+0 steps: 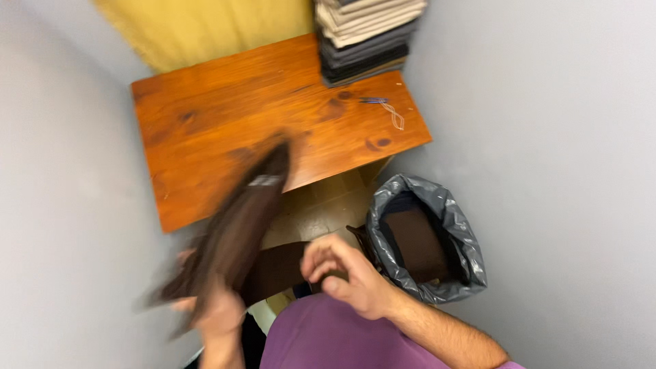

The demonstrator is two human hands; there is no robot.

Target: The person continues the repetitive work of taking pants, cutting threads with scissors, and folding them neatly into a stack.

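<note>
while the left hand (217, 309) grips a blurred brown cloth (239, 225), the right hand (352, 273) pinches its other end. table (205, 123) bare in front — one brown piece lies in the grey bag (451, 225), folded stack (365, 37) at the back.

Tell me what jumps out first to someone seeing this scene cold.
The blurred dark brown garment gripped in the left hand at lower left, sweeping up over the orange-brown wooden table. The right hand pinches more of the brown cloth beside a grey bag holding brown fabric. A stack of folded fabrics sits at the table's far corner.
</note>
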